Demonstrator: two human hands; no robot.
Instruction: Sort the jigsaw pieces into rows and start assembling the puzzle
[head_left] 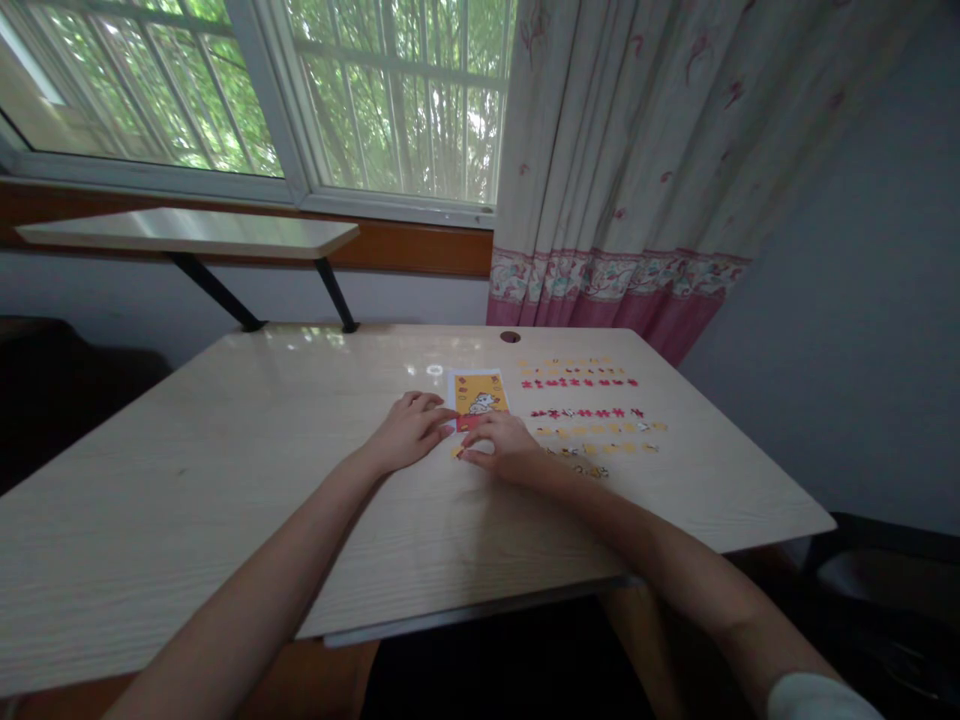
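A picture card (480,385) with an orange field, a white cartoon animal and a red lower part lies on the table in front of me. My left hand (409,430) rests at its left edge, fingers stretched out and touching the lower-left corner. Just below the card, my right hand (499,445) pinches a small yellow-orange jigsaw piece (457,453) between thumb and fingers, close to the tabletop. The card's lower right part is hidden behind this hand. To the right, red jigsaw pieces (577,383) and yellow jigsaw pieces (600,430) lie in several rows, partly covered by my right forearm.
The pale wooden table (187,450) has a round cable hole (510,337) at its far edge. A raised shelf (195,235) on black brackets stands at the back left. Behind are a barred window (397,100) and a floral curtain (622,150).
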